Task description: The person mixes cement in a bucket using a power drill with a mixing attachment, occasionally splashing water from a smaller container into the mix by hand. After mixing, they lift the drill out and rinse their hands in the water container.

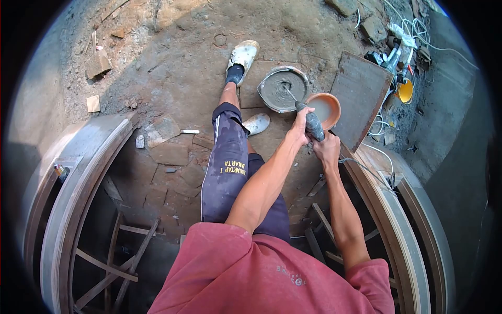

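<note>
Grey, swirly mush [275,93] fills the bucket [285,111]; left hand [299,129] and right hand [328,148] grip the dirty drill [314,126].

Dirt floor [178,68] under bucket [271,108], basin [338,109], board [361,94]

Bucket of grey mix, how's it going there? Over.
Left hand, right hand gripping drill. Rod dipped in bucket's grey mix. Orange basin close beside.

Dark drill [314,125] aslant, rod [291,94] in a bucket [285,110] of grey mix [275,90] (wet, swirled).
</note>
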Available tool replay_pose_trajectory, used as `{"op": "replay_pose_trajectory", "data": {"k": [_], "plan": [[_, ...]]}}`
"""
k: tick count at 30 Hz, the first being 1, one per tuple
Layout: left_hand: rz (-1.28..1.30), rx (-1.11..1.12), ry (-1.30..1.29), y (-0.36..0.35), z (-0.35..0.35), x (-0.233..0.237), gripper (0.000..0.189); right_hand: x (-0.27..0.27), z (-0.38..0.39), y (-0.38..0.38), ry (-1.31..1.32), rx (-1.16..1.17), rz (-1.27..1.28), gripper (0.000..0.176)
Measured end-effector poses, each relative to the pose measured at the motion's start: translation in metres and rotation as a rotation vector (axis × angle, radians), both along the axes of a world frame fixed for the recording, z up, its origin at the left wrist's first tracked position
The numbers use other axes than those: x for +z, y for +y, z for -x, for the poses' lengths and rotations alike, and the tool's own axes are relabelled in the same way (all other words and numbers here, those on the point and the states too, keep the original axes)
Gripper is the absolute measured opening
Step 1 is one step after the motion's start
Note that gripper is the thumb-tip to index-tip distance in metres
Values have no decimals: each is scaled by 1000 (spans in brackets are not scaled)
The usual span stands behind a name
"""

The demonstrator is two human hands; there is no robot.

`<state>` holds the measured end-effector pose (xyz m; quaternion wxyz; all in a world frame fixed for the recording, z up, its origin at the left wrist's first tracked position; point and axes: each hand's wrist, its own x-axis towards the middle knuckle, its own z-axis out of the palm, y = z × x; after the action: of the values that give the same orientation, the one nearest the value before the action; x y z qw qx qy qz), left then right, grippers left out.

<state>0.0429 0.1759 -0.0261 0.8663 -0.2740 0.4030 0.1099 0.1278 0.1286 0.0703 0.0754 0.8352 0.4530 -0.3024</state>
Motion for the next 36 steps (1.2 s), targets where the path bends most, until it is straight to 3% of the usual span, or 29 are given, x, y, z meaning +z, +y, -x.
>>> {"op": "replay_pose_trajectory", "data": {"k": [7,20,23,25,27,31,33,36], "plan": [[48,-3,-20,0,-3,18,38,12,-8,-1,43,3,-39,31],[40,-78,87,-37,9,142,39,135,19,-33,184,-185,-98,22],[-10,-63,81,-41,15,126,39,119,20,-40,200,-190,-141,22],[12,-132,-48,-34,23,87,41,92,23,-35,193,-171,-126,24],[-32,-150,-40,-29,27,56,41,70,21,-39,203,-205,-79,33],[60,-174,-61,-30,42,47,52,68,-14,-40,563,-233,82,70],[97,-167,-69,-36,52,47,52,51,-59,-64,577,-357,-13,60],[122,-191,-42,-39,56,56,52,-12,-106,-46,698,-1099,-310,38]]}}
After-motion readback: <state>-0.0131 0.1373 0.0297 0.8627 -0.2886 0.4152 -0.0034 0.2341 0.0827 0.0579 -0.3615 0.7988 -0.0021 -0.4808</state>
